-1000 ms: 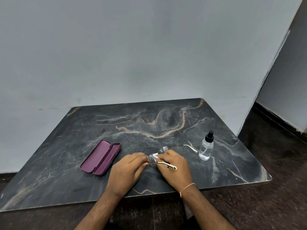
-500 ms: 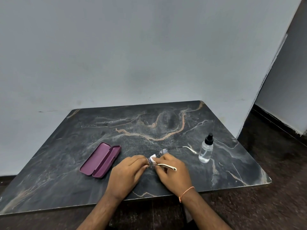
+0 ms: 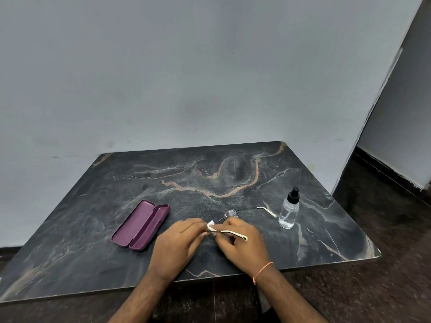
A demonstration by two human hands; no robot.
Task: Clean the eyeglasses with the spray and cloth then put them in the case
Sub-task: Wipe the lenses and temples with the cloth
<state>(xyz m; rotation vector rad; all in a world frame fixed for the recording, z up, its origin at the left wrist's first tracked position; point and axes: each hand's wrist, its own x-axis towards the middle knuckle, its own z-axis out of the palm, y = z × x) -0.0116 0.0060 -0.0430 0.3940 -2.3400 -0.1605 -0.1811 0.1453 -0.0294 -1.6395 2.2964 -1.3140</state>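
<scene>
The glasses [image 3: 231, 215] are held just above the tabletop [image 3: 233, 173], near the middle of its front edge, between both hands. One lens shows beyond the right knuckles; one white-tipped temple reaches toward the bottle, and the other lies across the back of the right hand. The left hand [image 3: 177, 243] has its fingers curled in, pinching the frame at its left end. The right hand [image 3: 242, 243] has its fingers bent and closed on a small white cloth [image 3: 211, 225], which it presses against the glasses; the lens under the cloth is hidden. A thin orange band circles the right wrist. The spray bottle [image 3: 289, 212] stands upright toward the right edge, apart from the hands. The purple case [image 3: 141, 224] lies open left of the hands, toward the front edge.
</scene>
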